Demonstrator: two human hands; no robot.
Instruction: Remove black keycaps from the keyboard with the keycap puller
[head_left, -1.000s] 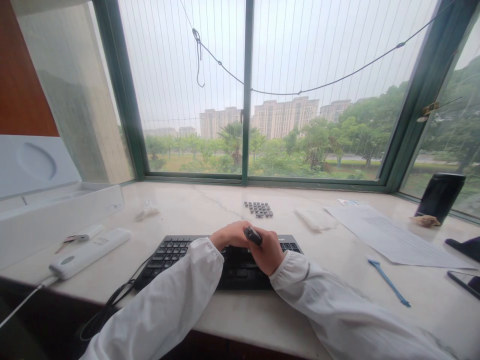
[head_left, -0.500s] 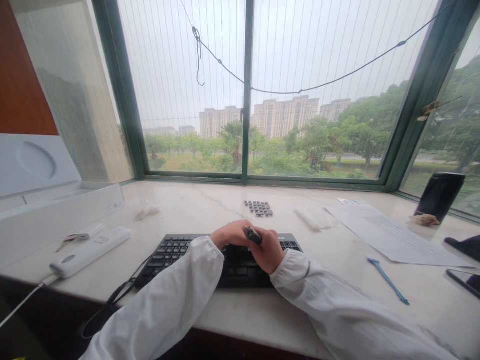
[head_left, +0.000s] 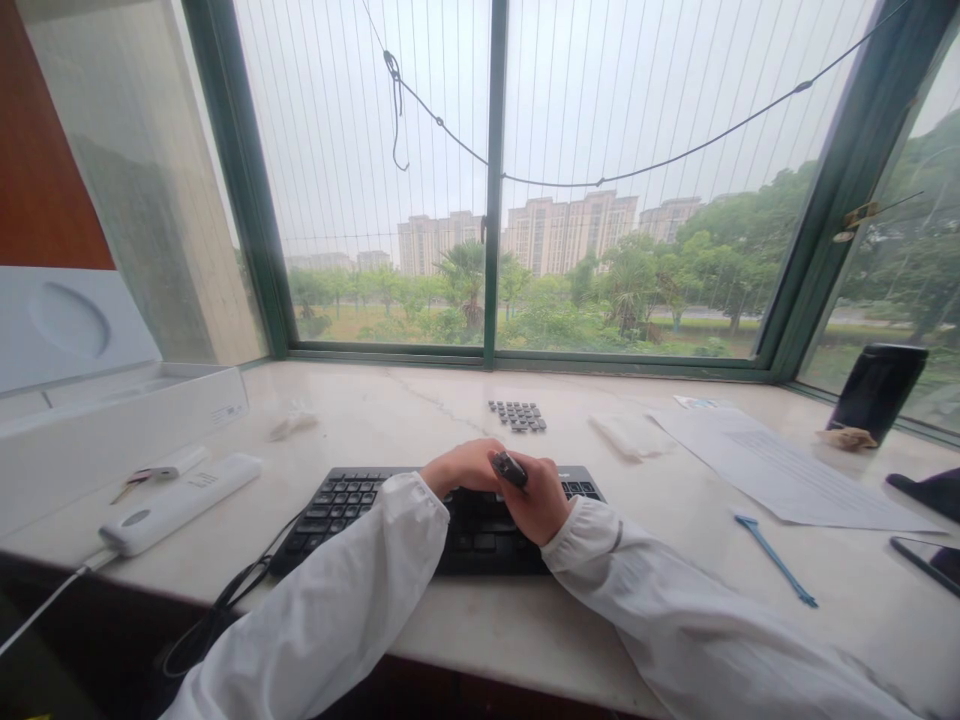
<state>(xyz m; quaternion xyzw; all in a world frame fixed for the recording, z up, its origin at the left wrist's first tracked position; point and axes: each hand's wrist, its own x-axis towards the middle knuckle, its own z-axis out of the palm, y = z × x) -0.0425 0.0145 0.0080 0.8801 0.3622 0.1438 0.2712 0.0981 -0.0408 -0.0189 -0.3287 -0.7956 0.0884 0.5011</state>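
Observation:
A black keyboard lies on the pale tabletop, under both hands. My right hand is closed around a dark handle, its end facing me; the working end is hidden, so the kind of tool does not show. Beside it, my left hand reaches over the upper middle of the keyboard. Its fingers are hidden behind the right hand and the handle. Just beyond the hands, several loose dark keycaps sit in neat rows.
On the right are a blue plastic stick, a printed sheet, a clear bag and a standing black object. A white power strip, keys and an open white box occupy the left side.
The handle in my right hand has shifted very slightly to the right. Both hands otherwise keep their places over the keyboard.

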